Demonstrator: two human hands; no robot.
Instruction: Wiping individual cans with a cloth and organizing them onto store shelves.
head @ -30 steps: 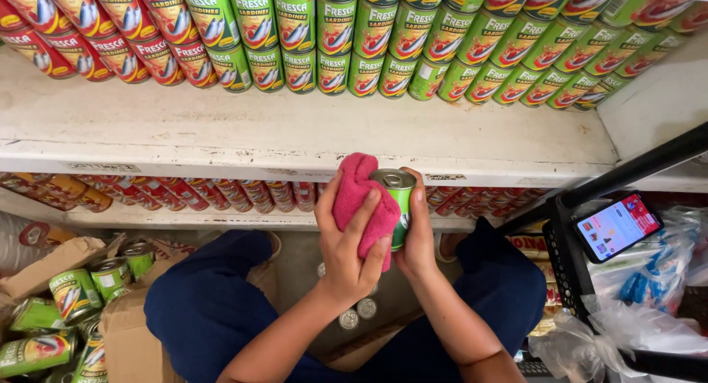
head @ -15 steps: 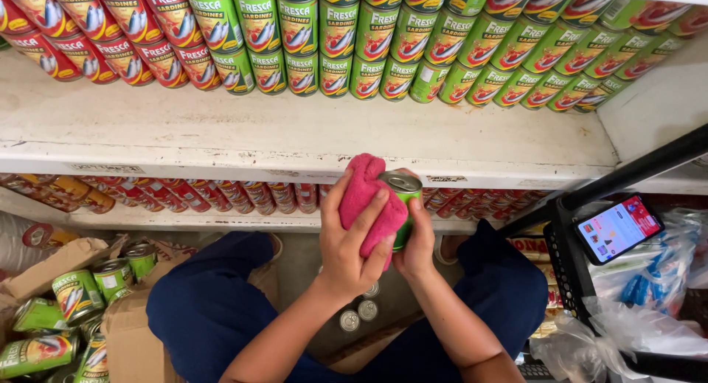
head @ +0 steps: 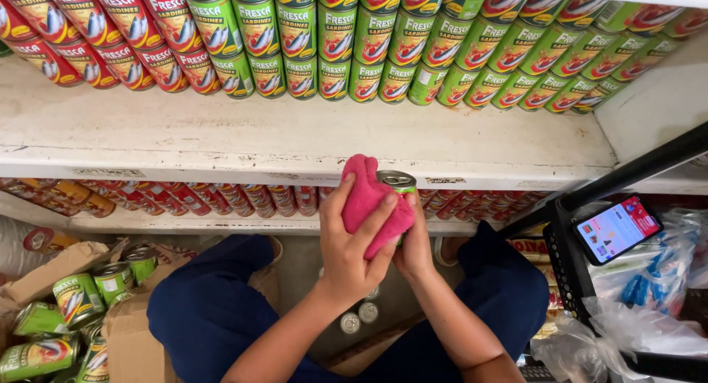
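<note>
A person's left hand [head: 352,254] presses a pink cloth [head: 371,201] against a green tin can [head: 399,187], which the right hand [head: 414,246] grips from below, before a white shelf [head: 295,143].

we see a worn white shelf [head: 295,143] running across the view, its paint chipped along the front edge, with rows of green and red tins [head: 310,43] stacked at the back. a lower shelf [head: 184,221] beneath it holds more red tins (partly in shadow). a torn cardboard box [head: 66,268] of tins sits low on the left, and a black wire cart [head: 568,272] stands at right beside clear plastic bags [head: 649,309]. the light is even and soft.
</note>
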